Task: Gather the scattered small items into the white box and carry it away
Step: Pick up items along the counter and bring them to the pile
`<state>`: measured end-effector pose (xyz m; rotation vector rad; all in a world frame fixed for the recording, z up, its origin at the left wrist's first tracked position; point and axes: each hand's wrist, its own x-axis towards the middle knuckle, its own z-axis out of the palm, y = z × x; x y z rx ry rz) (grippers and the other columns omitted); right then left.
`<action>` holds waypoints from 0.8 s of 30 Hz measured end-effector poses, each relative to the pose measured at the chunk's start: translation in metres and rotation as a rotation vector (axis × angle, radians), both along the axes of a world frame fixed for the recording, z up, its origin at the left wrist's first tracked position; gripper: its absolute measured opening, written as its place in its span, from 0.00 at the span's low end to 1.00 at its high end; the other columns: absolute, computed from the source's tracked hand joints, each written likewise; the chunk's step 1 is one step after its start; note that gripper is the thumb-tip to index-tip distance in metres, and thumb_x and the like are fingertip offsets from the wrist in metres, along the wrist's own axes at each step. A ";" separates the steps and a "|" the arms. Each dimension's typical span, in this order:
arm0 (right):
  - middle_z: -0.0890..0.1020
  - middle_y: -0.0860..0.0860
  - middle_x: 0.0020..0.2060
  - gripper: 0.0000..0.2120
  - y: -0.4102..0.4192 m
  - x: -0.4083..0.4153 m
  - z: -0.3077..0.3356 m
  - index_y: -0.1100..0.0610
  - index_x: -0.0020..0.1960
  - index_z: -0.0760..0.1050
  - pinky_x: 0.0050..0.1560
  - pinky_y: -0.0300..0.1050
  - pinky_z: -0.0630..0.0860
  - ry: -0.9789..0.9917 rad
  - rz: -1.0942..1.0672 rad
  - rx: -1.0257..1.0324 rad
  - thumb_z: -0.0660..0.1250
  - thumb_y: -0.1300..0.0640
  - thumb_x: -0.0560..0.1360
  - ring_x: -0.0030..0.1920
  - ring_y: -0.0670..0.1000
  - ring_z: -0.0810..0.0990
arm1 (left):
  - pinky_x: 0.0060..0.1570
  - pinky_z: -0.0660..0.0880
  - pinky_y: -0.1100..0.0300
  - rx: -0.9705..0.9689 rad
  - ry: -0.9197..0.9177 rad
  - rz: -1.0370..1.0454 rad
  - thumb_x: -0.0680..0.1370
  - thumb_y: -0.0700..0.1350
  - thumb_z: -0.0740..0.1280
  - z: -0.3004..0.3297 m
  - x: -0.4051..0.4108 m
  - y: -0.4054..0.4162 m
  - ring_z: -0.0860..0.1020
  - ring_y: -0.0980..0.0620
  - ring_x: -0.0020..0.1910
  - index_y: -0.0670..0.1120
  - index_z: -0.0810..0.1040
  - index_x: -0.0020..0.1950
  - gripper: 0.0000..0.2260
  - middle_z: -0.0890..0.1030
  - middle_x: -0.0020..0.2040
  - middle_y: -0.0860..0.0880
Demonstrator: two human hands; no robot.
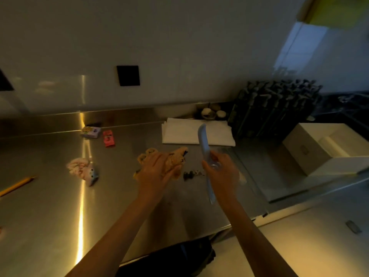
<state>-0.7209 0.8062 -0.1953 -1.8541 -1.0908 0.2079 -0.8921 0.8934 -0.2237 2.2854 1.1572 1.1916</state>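
On the steel counter (50,206), off to the right past a glass divider, the white box (319,148) sits with its top open, well apart from both hands. Nearer the middle, the left hand (157,168) lies over a tan knitted item (175,158), fingers fairly straight and spread, pressing or covering it rather than curling round it. The right hand (221,168) grips a long pale blue curved piece (204,148) near its middle, fingers wrapped round it, so that one end points up toward the wall and the other down toward the person. Both forearms reach forward from the bottom edge, roughly side by side, bare to the elbow. Between the two hands a few small dark bits (189,174) lie on the steel. Left of them rests a pink fluffy toy (81,168), and farther left a yellow pencil (18,184). Toward the back wall lie a red packet (108,138), a small lilac packet (90,131), and a folded white cloth (185,134).
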 end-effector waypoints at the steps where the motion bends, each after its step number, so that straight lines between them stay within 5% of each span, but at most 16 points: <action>1: 0.79 0.47 0.54 0.15 -0.003 0.017 -0.001 0.49 0.58 0.76 0.55 0.45 0.75 -0.022 0.002 0.021 0.71 0.51 0.72 0.52 0.46 0.77 | 0.55 0.73 0.46 0.009 -0.010 0.003 0.71 0.52 0.70 -0.004 0.017 -0.003 0.76 0.40 0.55 0.38 0.77 0.58 0.23 0.79 0.55 0.39; 6: 0.80 0.51 0.46 0.15 -0.016 0.110 -0.015 0.58 0.53 0.79 0.48 0.31 0.70 -0.207 0.022 0.139 0.75 0.59 0.68 0.44 0.46 0.77 | 0.56 0.70 0.54 0.061 -0.020 0.046 0.76 0.63 0.57 -0.006 0.095 -0.022 0.71 0.46 0.55 0.37 0.77 0.57 0.30 0.79 0.53 0.38; 9: 0.80 0.51 0.44 0.15 -0.022 0.161 -0.022 0.59 0.53 0.80 0.44 0.25 0.65 -0.265 0.029 0.077 0.76 0.58 0.68 0.42 0.44 0.75 | 0.57 0.70 0.50 0.059 0.011 0.107 0.74 0.60 0.63 -0.013 0.127 -0.025 0.71 0.44 0.56 0.36 0.77 0.57 0.27 0.79 0.54 0.37; 20: 0.81 0.57 0.45 0.12 0.000 0.242 -0.063 0.61 0.52 0.80 0.47 0.41 0.70 -0.328 0.121 -0.170 0.75 0.61 0.69 0.44 0.55 0.80 | 0.61 0.70 0.55 0.084 0.117 -0.021 0.77 0.57 0.62 -0.046 0.186 -0.003 0.74 0.46 0.57 0.36 0.78 0.58 0.25 0.80 0.55 0.40; 24: 0.79 0.54 0.50 0.12 0.019 0.254 -0.094 0.57 0.55 0.78 0.52 0.49 0.75 -0.305 0.133 -0.358 0.69 0.54 0.74 0.49 0.53 0.79 | 0.69 0.59 0.66 0.060 0.145 -0.123 0.75 0.47 0.66 -0.069 0.199 0.009 0.69 0.53 0.65 0.33 0.76 0.59 0.20 0.77 0.59 0.39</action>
